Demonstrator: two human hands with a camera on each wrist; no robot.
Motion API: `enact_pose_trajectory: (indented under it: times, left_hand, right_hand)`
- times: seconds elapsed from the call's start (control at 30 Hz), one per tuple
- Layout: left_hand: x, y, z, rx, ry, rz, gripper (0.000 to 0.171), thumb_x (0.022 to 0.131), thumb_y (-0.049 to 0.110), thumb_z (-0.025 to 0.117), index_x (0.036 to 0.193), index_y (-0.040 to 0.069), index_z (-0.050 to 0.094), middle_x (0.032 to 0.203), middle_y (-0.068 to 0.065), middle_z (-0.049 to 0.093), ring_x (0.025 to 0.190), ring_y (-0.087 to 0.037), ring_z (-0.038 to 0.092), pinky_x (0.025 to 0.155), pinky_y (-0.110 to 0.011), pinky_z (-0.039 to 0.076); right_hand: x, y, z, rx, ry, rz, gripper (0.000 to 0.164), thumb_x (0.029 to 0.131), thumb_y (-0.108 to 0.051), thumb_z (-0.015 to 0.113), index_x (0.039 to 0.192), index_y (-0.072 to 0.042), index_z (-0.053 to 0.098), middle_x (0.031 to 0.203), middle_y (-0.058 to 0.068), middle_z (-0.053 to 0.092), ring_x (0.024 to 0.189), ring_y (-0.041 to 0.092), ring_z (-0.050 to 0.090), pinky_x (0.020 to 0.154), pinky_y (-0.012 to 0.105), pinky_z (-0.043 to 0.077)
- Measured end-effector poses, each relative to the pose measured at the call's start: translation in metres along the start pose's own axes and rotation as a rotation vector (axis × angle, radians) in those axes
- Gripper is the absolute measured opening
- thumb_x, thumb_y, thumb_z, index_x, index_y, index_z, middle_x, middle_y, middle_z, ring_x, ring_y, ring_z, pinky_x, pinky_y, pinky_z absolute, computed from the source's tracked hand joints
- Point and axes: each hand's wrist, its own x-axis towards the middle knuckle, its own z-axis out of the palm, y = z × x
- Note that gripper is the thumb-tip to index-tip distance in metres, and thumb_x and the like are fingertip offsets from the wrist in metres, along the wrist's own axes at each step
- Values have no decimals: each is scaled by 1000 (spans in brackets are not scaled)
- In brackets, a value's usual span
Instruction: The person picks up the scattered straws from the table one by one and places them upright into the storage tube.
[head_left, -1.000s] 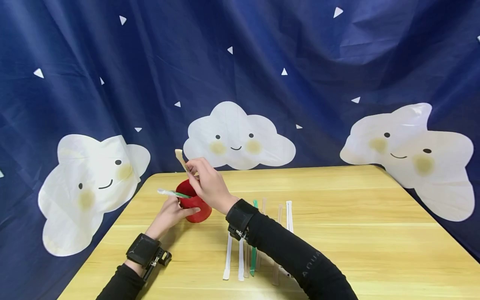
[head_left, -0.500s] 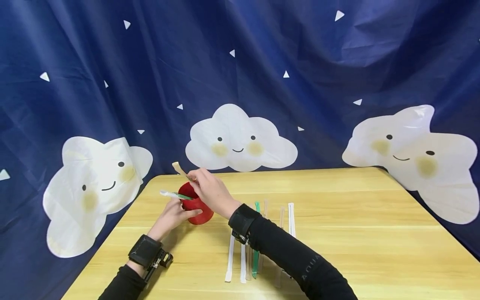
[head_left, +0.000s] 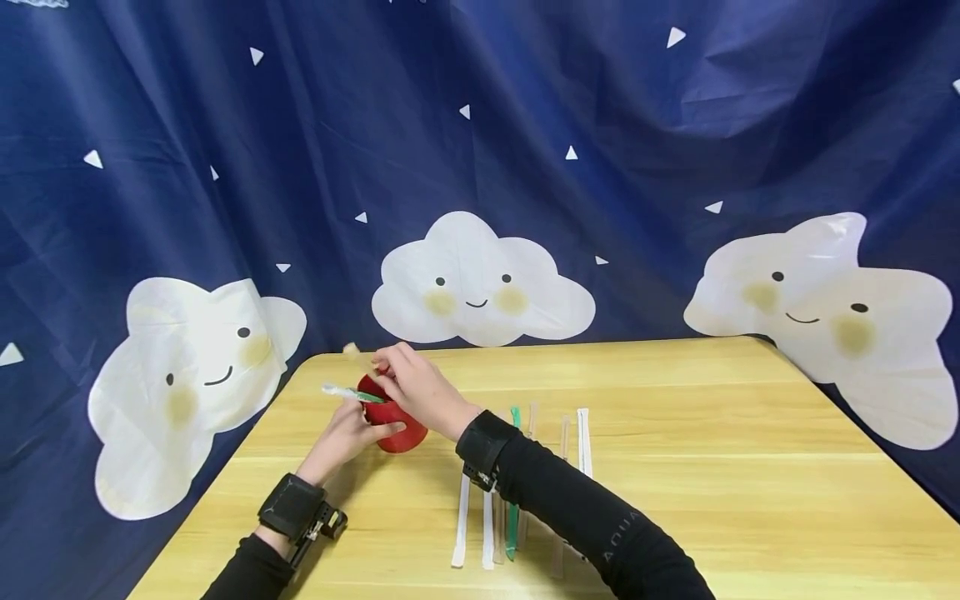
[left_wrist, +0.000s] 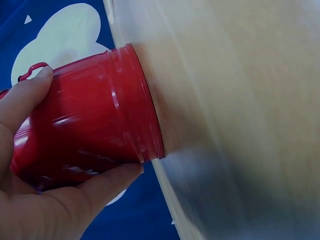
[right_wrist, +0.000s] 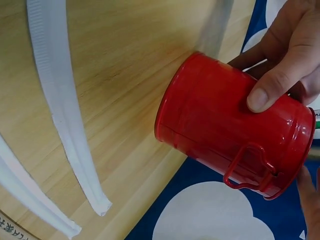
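A small red metal bucket [head_left: 408, 435] with wire loops on its side stands at the table's far left. My left hand [head_left: 347, 435] grips it, thumb and fingers spread round its wall, as the left wrist view also shows. Above the mouth, my right hand [head_left: 422, 392] pinches a tan paper-wrapped straw [head_left: 356, 356], slanted, its lower end hidden behind the fingers and rim. Another straw, white and green [head_left: 345, 392], leans in the bucket and sticks out to the left. In the right wrist view the bucket [right_wrist: 215, 112] shows a loop handle.
Several wrapped straws lie in a row mid-table, partly under the right forearm: white straws [head_left: 461, 529], a green straw [head_left: 512, 533], pale brown straws [head_left: 558, 554] and a white straw [head_left: 583, 442] on the right. A dark blue curtain [head_left: 637, 275] with clouds hangs behind the table.
My right hand has moved down toward the bucket, and the tan straw has sunk lower with it. The left hand keeps its grip on the bucket.
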Motion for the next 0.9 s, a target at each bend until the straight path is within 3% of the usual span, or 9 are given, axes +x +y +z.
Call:
enact_pose_trajectory:
  times: [0.27,0.57,0.7,0.9]
  left_hand:
    - [-3,-1,-1,-110,-11,-134,68,84,23,85,142,9,51,134,-13,62,120,-30,60,101,-48,51]
    - [-1,-1,-2,-92,-11,-131,72,82,24,87,142,7,51,134,-14,62,122,-32,58,103,-51,50]
    - [0,1,-2,-107,1,-119,74,80,21,88,142,5,51,135,-17,61,122,-34,57,104,-54,48]
    - [1,5,-2,-138,8,-110,76,79,18,89,143,3,51,136,-19,61,124,-36,56,105,-57,46]
  right_hand:
    - [0,-1,0,22,-47,5,30,99,-10,67,125,-2,56,116,10,60,102,15,66,93,17,52]
    - [-7,4,-19,21,-81,-31,29,97,-8,68,123,-2,57,115,9,60,102,16,65,89,18,54]
    - [-23,10,-36,36,-85,-53,28,96,-3,68,122,0,57,113,9,60,102,18,66,87,20,55]
    - [-66,30,-75,18,-93,-40,26,93,9,62,118,2,59,114,12,65,104,24,67,92,27,56]
